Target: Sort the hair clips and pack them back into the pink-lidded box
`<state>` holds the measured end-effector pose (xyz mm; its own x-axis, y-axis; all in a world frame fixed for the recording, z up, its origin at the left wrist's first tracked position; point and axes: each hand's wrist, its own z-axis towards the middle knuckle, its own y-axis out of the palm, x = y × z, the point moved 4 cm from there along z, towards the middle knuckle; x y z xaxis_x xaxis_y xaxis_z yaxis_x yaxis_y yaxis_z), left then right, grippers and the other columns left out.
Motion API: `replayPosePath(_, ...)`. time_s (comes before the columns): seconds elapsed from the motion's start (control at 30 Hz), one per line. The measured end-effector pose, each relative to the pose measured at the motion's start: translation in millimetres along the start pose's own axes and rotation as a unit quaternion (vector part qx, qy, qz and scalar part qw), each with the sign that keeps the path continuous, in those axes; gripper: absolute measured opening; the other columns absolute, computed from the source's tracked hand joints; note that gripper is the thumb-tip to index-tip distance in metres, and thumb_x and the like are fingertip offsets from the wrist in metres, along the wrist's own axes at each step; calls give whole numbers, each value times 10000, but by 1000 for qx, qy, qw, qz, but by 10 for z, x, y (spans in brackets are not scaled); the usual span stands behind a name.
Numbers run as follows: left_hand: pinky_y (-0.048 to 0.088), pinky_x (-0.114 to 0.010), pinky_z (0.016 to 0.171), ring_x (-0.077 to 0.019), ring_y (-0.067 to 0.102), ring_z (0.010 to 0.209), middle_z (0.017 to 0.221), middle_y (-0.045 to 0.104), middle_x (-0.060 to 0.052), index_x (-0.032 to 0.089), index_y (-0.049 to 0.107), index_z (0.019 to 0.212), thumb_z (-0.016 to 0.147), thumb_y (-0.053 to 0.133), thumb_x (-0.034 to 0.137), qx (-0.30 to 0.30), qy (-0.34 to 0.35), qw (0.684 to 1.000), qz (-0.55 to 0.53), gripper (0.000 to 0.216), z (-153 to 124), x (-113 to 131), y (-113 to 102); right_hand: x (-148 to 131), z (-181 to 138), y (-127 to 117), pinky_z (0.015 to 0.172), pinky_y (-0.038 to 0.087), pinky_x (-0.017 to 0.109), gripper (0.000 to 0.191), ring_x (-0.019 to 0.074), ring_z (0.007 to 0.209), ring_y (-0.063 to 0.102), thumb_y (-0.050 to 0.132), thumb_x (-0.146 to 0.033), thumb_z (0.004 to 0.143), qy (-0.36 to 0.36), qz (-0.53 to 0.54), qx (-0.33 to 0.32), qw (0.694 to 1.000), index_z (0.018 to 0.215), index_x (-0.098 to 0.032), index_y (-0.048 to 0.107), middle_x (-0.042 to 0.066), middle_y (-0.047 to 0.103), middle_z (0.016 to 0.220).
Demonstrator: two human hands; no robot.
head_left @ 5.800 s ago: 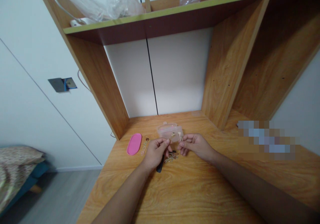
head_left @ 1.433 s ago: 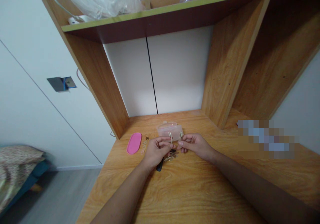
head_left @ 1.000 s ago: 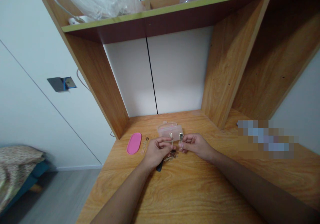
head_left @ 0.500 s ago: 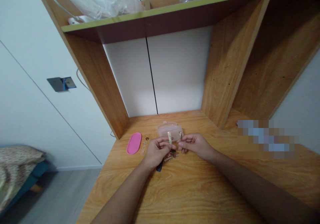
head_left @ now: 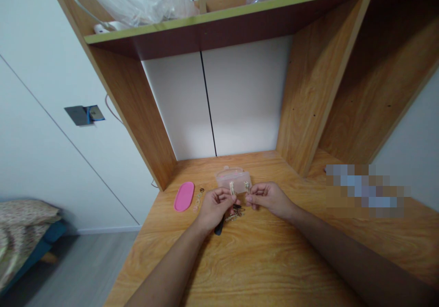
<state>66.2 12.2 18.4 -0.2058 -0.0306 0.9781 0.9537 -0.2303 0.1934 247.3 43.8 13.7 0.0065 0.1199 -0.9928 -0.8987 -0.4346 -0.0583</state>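
My left hand (head_left: pixel 216 209) pinches a pale gold hair clip (head_left: pixel 232 187) upright between thumb and fingers. Across from it, my right hand (head_left: pixel 269 198) has its fingertips closed on another small gold hair clip (head_left: pixel 247 186), whose top end sticks up. The two clips are apart, just in front of a clear pinkish plastic box (head_left: pixel 240 180). Below my hands lies a little pile of metallic clips (head_left: pixel 235 214). A black item (head_left: pixel 218 227) lies partly under my left hand, its kind unclear.
A pink oval tray (head_left: pixel 184 196) sits at the left of the wooden table (head_left: pixel 240 266). Small rings and links (head_left: pixel 198 200) lie beside it. Wooden side panels and an overhead shelf (head_left: pixel 219 21) with plastic bags (head_left: pixel 164 3) frame the back. A blurred patch covers something at the right.
Both clips have turned slightly in my fingers, and the left one now shows a different face. My hands have stayed nearly in place.
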Motion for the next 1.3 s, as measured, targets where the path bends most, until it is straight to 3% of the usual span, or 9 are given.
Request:
replayPosePath(0.2, 372, -184, 466, -69, 521, 437, 590, 667, -20, 110, 673, 815, 680, 817, 506, 4, 7, 1000, 22, 442, -9, 4, -3, -47, -33, 42, 560, 476, 234, 427, 105, 543, 596, 690, -554, 816, -23, -65, -27, 997, 745, -135, 734, 55, 725, 696)
replayPosePath(0.37, 342, -186, 462, -72, 495, 432, 517, 620, -2, 104, 717, 829, 693, 796, 532, 8, 14, 998, 57, 456, -10, 2, -27, -8, -13, 44, 572, 471, 245, 494, 113, 546, 578, 602, -603, 865, -40, -68, -32, 996, 790, -136, 742, 49, 698, 657)
replayPosePath(0.57, 313, -175, 437, -53, 448, 415, 490, 592, 9, 97, 749, 807, 676, 804, 536, 19, 18, 996, 82, 462, -12, 23, -35, -2, -4, 0, 536, 417, 235, 439, 109, 545, 547, 668, -576, 825, -52, -60, 3, 997, 805, -144, 741, 4, 625, 603)
replayPosePath(0.87, 386, -192, 457, -75, 514, 459, 615, 694, -49, 103, 760, 773, 612, 857, 494, 29, 18, 995, 91, 434, -1, -11, -34, -20, -18, 79, 590, 474, 247, 342, 123, 593, 606, 792, -481, 729, -18, -32, -20, 999, 771, -145, 747, 43, 725, 686)
replayPosePath(1.0, 449, -222, 525, -108, 572, 519, 655, 708, -58, 114, 760, 766, 645, 842, 474, 25, 50, 991, 120, 388, 4, -39, -33, -67, -29, 102, 600, 479, 249, 308, 125, 620, 603, 806, -456, 707, -53, -56, -2, 997, 698, -153, 750, 37, 724, 726)
replayPosePath(1.17, 505, -264, 624, -165, 642, 657, 766, 739, -96, 139, 774, 753, 743, 788, 400, 25, 125, 973, 195, 262, -42, 62, 5, -65, -48, 110, 615, 520, 274, 270, 153, 610, 640, 846, -405, 650, -38, -77, 26, 996, 757, -171, 762, 26, 732, 683)
replayPosePath(1.3, 530, -284, 689, -193, 673, 743, 837, 748, -110, 158, 790, 801, 773, 769, 358, 7, 152, 966, 211, 203, -59, 98, 21, -131, -78, 109, 678, 557, 303, 204, 193, 682, 697, 838, -376, 676, -79, -134, 41, 987, 742, -195, 770, 44, 771, 749)
